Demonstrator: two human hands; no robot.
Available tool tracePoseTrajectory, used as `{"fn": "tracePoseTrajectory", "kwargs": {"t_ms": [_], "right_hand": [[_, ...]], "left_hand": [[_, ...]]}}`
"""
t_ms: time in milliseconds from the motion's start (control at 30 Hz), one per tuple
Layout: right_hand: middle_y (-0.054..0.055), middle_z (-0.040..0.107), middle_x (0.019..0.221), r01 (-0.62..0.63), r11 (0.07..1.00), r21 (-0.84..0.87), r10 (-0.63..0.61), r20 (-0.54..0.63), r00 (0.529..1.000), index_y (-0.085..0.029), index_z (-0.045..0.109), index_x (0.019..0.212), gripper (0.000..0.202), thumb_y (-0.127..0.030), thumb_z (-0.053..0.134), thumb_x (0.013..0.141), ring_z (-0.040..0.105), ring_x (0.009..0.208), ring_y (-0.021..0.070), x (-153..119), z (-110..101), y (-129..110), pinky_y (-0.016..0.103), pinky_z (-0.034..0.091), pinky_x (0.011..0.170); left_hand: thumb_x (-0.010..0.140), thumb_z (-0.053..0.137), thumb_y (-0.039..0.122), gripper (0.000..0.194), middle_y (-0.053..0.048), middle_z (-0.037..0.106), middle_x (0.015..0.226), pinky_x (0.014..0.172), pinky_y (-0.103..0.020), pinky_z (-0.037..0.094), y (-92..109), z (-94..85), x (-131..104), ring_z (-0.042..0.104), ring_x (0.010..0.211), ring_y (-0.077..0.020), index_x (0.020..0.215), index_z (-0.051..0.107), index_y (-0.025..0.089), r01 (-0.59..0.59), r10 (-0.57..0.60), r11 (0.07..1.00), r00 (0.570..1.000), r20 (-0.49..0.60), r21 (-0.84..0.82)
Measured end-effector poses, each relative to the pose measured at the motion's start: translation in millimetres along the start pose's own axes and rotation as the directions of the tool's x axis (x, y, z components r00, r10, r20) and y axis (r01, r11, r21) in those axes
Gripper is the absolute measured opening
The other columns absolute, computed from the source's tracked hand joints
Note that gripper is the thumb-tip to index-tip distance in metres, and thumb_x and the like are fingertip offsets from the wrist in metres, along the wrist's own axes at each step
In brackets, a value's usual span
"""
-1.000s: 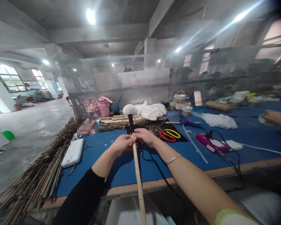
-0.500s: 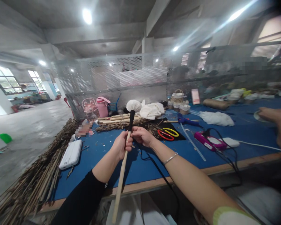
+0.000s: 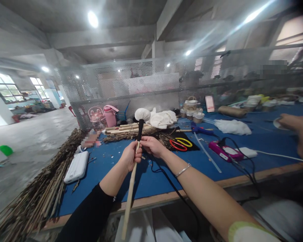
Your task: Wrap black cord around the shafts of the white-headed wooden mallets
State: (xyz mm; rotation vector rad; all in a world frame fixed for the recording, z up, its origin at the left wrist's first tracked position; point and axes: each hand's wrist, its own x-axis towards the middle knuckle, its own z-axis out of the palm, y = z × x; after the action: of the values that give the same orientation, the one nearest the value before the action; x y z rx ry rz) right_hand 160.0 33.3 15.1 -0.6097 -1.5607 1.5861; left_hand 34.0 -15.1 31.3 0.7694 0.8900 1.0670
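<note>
Fingers of my left hand (image 3: 131, 156) are wrapped round a pale wooden stick (image 3: 130, 191), which slants up and away from me past the table edge. At its far end sits a round head covered in gathered white cloth (image 3: 142, 114). Below the head, black wrapping (image 3: 140, 129) covers the upper stick. My right hand (image 3: 151, 146) is closed, with thumb and fingertips pinched at the wrapping's lower end; exactly what lies between the fingertips is partly hidden. A thin black cord (image 3: 166, 178) runs from under my right hand over the table edge.
Scissors with red and yellow handles (image 3: 181, 144), a blue glue gun (image 3: 202, 129), a purple device (image 3: 224, 151) and a white power bank (image 3: 76, 167) lie on the blue table (image 3: 101, 195). Dry stalks (image 3: 45, 188) line the left edge. Another person's hand (image 3: 293, 122) is at far right.
My hands and the stick have barely moved; the white head sits very slightly left of where it was. My grip looks the same.
</note>
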Motion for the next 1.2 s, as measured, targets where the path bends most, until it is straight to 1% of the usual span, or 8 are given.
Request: {"fn": "tracePoseTrajectory", "kwargs": {"t_ms": [200,300,400,633,867,933,1067,1200], "right_hand": [[-0.011,0.029,0.038,-0.021,1.0,0.018,0.022,-0.057,0.998,-0.014,0.054,0.075,0.024,-0.035,0.063,0.07,0.016,0.031,0.0028,-1,-2,-2,0.018,0.01,0.03],[-0.011,0.03,0.037,-0.036,0.999,0.009,0.037,-0.103,0.994,-0.014,0.053,0.073,0.023,-0.035,0.063,0.069,0.016,0.031,0.0027,0,-2,-1,0.018,0.01,0.03],[-0.01,0.03,0.037,-0.029,1.0,-0.011,0.027,-0.139,0.99,-0.014,0.052,0.07,0.024,-0.035,0.063,0.069,0.017,0.03,0.0027,1,-4,0,0.018,0.01,0.029],[-0.012,0.026,0.043,-0.085,0.987,0.139,0.088,-0.012,0.996,-0.015,0.053,0.085,0.029,-0.035,0.065,0.068,0.013,0.034,0.0023,-2,-7,-5,0.016,0.006,0.032],[-0.009,0.036,0.043,-0.008,1.0,0.017,0.009,-0.034,0.999,-0.014,0.051,0.071,0.025,-0.036,0.063,0.071,0.018,0.032,0.002,0,-11,0,0.019,0.009,0.031],[-0.01,0.033,0.04,-0.006,1.0,-0.018,0.005,-0.049,0.999,-0.014,0.053,0.072,0.024,-0.035,0.063,0.071,0.017,0.031,0.0022,0,-11,0,0.019,0.008,0.031],[-0.01,0.033,0.04,-0.019,0.999,-0.037,0.017,-0.066,0.998,-0.012,0.054,0.073,0.024,-0.035,0.063,0.07,0.019,0.032,0.0021,-2,-8,-3,0.02,0.008,0.033],[-0.009,0.037,0.042,-0.031,0.999,-0.028,0.029,-0.068,0.997,-0.012,0.054,0.071,0.024,-0.034,0.064,0.069,0.021,0.033,0.0016,-3,-6,-5,0.019,0.011,0.034]], "left_hand": [[0.07,0.058,0.029,0.019,0.008,0.036,0.049,0.036,-0.016,0.021,-9,1.5,-2,0.03,0.036,-0.004,0.07,0.041,0.019,-0.197,0.224,0.924,0.974,-0.045,0.328],[0.066,0.064,0.03,0.021,0.005,0.046,0.052,0.044,-0.019,0.031,-12,-0.1,-2,0.041,0.044,-0.0068,0.068,0.046,0.018,-0.292,0.483,0.737,0.858,-0.173,0.61],[0.065,0.065,0.035,0.024,0.003,0.05,0.053,0.049,-0.019,0.034,-12,-2.5,-2,0.046,0.049,-0.008,0.062,0.05,0.016,-0.321,0.614,0.604,0.771,-0.17,0.73],[0.074,0.053,0.047,0.032,0.004,0.048,0.047,0.039,-0.021,0.035,-16,0.0,2,0.044,0.037,-0.0089,0.064,0.051,0.017,-0.336,0.5,0.715,0.859,-0.112,0.613],[0.08,0.041,0.047,0.031,0.003,0.05,0.053,0.038,-0.021,0.036,-18,0.4,1,0.045,0.039,-0.0096,0.073,0.05,0.018,-0.297,0.371,0.781,0.928,-0.025,0.549],[0.079,0.044,0.048,0.032,0.002,0.051,0.053,0.041,-0.021,0.036,-15,-1.1,-1,0.046,0.04,-0.01,0.072,0.05,0.018,-0.301,0.421,0.701,0.907,-0.034,0.646],[0.067,0.062,0.043,0.029,0.003,0.052,0.055,0.049,-0.02,0.035,-9,-2.9,-6,0.046,0.05,-0.0091,0.065,0.05,0.017,-0.324,0.628,0.479,0.776,-0.061,0.816],[0.063,0.065,0.039,0.026,0.003,0.052,0.053,0.048,-0.02,0.032,-7,-5.1,-5,0.045,0.049,-0.0088,0.063,0.052,0.016,-0.274,0.598,0.451,0.799,-0.06,0.849]]}}
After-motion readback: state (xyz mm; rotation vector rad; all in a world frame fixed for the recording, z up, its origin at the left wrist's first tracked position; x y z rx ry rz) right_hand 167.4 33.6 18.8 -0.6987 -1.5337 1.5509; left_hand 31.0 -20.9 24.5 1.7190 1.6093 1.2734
